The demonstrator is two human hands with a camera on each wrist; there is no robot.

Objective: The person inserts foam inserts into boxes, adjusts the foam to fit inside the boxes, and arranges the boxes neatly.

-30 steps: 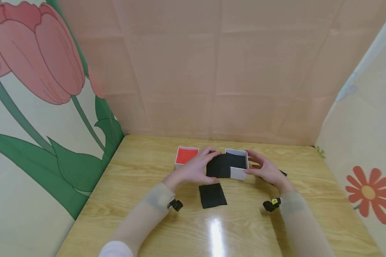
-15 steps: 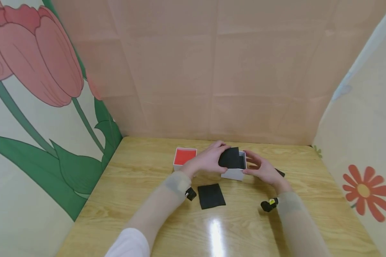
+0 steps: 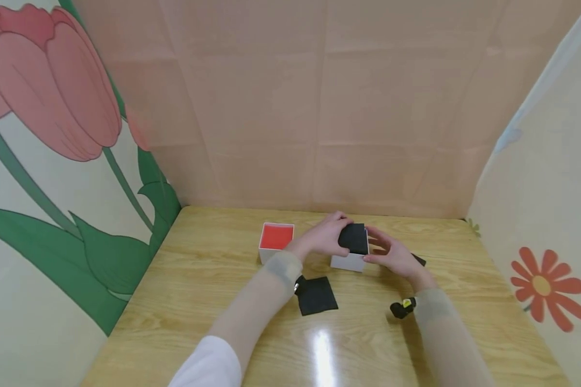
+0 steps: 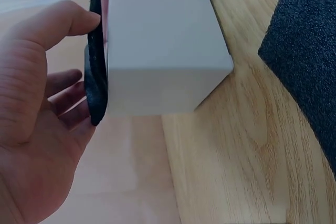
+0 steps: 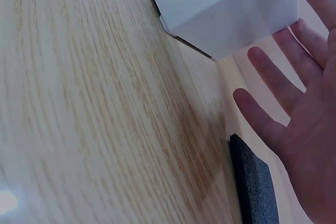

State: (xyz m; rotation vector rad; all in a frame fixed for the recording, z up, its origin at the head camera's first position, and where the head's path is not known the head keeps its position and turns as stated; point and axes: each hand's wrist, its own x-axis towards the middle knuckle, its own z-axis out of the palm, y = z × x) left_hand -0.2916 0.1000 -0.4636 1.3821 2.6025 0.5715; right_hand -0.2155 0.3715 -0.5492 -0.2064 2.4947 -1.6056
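Observation:
In the head view, my left hand [image 3: 325, 236] pinches a black foam square [image 3: 353, 238] that covers the top of a small white box [image 3: 347, 263]. Seen from the left wrist, the foam square [image 4: 96, 66] is edge-on against the box's opening, with thumb and fingers at its edges. My right hand [image 3: 396, 258] holds the white box at its right side, thumb by the near corner and a finger by the far one. Its other fingers spread out beside the box wall in the right wrist view. Foam hides the inside of the box.
A second white box [image 3: 277, 236] with a red inside stands to the left. Another black foam square [image 3: 319, 296] lies flat on the wooden table [image 3: 368, 344] in front. Behind my right hand, a further black foam piece [image 3: 419, 259] shows partly. A pink-brown cloth [image 3: 271, 107] backs the table.
My left hand has moved right, bringing the foam square from the box's left side to over its opening. My right hand has stayed at the box's right side.

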